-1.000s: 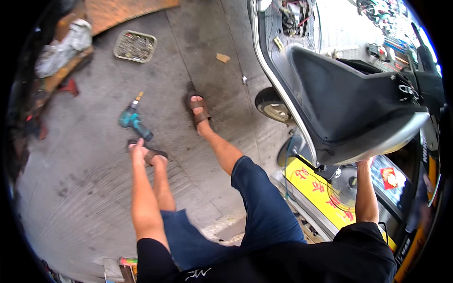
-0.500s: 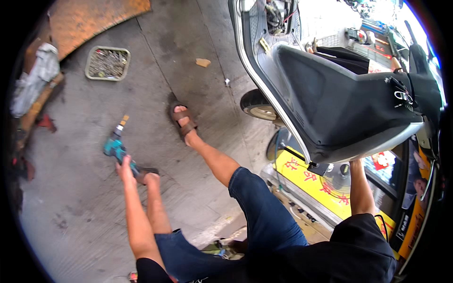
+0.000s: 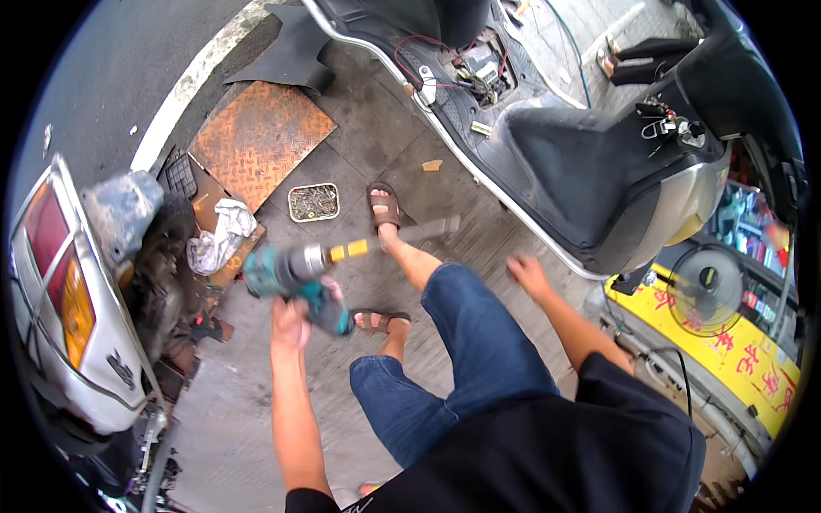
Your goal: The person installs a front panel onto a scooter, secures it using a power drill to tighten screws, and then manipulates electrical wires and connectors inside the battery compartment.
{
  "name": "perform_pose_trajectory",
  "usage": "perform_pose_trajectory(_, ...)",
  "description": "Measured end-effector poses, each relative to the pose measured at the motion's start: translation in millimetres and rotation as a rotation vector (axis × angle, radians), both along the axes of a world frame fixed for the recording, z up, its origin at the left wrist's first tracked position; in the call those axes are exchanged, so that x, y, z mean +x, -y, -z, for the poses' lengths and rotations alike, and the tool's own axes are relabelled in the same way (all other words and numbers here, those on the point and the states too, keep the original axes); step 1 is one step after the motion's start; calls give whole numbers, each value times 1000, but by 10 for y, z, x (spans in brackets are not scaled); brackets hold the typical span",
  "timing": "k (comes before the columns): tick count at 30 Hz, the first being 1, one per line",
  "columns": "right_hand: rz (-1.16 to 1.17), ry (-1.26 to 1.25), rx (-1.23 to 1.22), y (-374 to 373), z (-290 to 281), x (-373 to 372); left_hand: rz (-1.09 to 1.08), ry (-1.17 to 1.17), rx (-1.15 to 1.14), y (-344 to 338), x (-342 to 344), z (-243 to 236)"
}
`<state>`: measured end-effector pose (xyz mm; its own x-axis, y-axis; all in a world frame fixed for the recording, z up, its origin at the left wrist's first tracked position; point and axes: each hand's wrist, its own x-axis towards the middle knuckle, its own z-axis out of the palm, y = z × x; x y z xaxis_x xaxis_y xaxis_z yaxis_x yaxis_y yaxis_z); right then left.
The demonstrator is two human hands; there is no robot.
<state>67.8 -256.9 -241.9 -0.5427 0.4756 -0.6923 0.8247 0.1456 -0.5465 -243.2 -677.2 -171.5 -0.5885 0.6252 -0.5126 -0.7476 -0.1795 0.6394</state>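
Note:
My left hand (image 3: 292,323) is closed round the handle of a teal and black cordless drill (image 3: 285,272), raised off the ground in front of me. From its silver chuck a long bit (image 3: 351,250) with a yellow-marked section points to the right; its far end is blurred. My right hand (image 3: 529,275) hangs over the paving between my leg and the scooter (image 3: 590,154). It touches nothing visible, and motion smears its fingers. On the scooter's floorboard an open compartment (image 3: 485,70) shows wires and parts. Keys (image 3: 657,128) lie by its seat.
A tray of small metal parts (image 3: 314,203) sits on the ground near a rusty plate (image 3: 261,141). White cloth (image 3: 221,237) lies beside another vehicle's silver body (image 3: 107,368) at the left. A fan (image 3: 708,286) stands at right by a yellow sign (image 3: 727,350). Someone's dark-trousered legs (image 3: 650,61) show beyond the scooter.
The drill has come up from low beside my foot, its bit swinging round to the right. My right hand has left the scooter's underside. The view has turned, showing more on the left.

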Motion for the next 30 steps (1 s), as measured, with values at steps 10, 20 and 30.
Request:
perform_pose_trajectory(10,194,42,519,-1129,1577,-2182,-92,-19,-147,-1123,-502,-433)
perform_pose_trajectory(20,129,281,650,-1229,1619,-2443,138,37,-464,-1906,-409,-644)
perform_pose_trajectory(30,355,-129,257,-1456,1652,-2297,90,193,-311,-2040,60,-462)
